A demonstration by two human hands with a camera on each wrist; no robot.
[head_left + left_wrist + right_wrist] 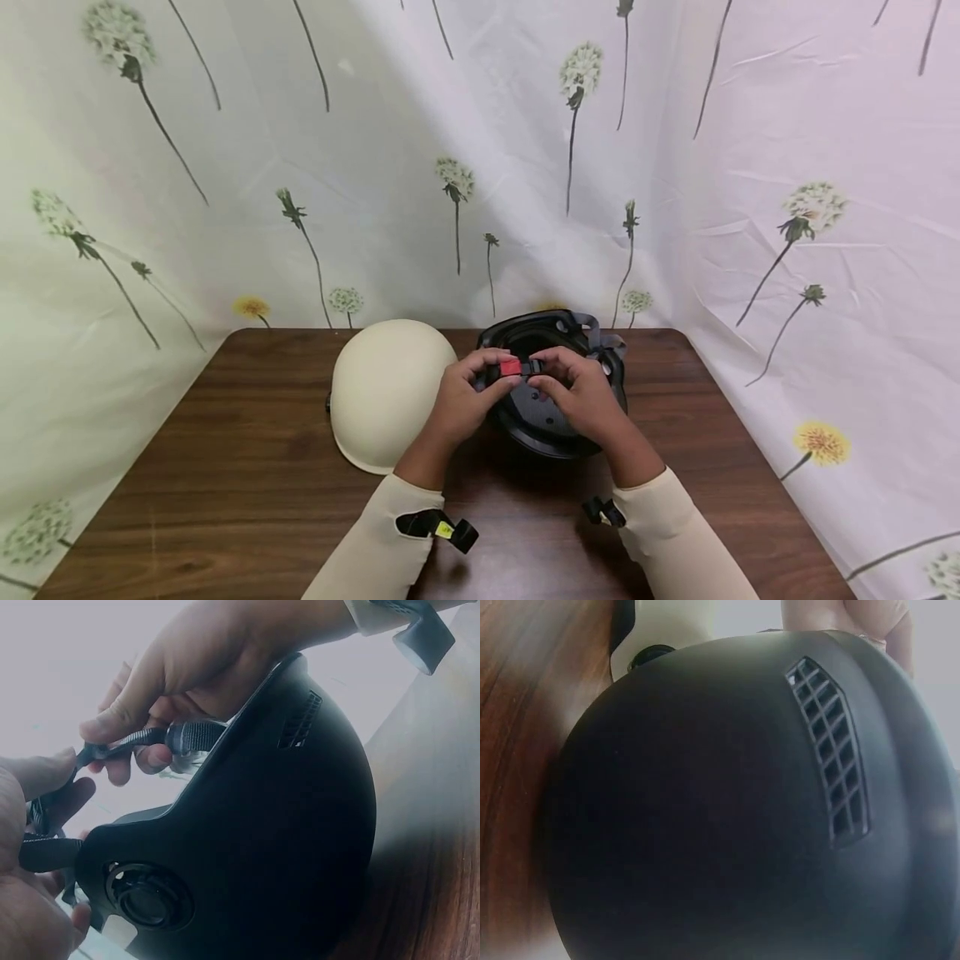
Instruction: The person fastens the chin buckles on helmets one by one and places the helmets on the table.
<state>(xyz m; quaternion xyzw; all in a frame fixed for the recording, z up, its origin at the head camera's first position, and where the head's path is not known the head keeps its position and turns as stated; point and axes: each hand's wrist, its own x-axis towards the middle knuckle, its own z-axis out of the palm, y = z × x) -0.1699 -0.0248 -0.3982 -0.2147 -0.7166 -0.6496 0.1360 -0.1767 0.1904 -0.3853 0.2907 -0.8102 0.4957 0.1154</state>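
A black helmet [551,450] lies upside down on the table, its padded inside facing up. Over its opening, both hands hold a chin-strap buckle with a red part [510,367]. My left hand [467,396] pinches the red end between thumb and fingers. From the other side, my right hand [587,398] pinches the black end. Black webbing strap [51,853] runs from the helmet's edge into the left hand in the left wrist view. The black shell [705,802] with its vent grille [832,754] fills most of the right wrist view, hiding the buckle there.
A cream helmet [390,396] sits dome up, just left of the black one. Grey straps [596,333] hang over the black helmet's far right rim. The brown wooden table [247,467] meets a flower-printed sheet [375,167] at the back and sides.
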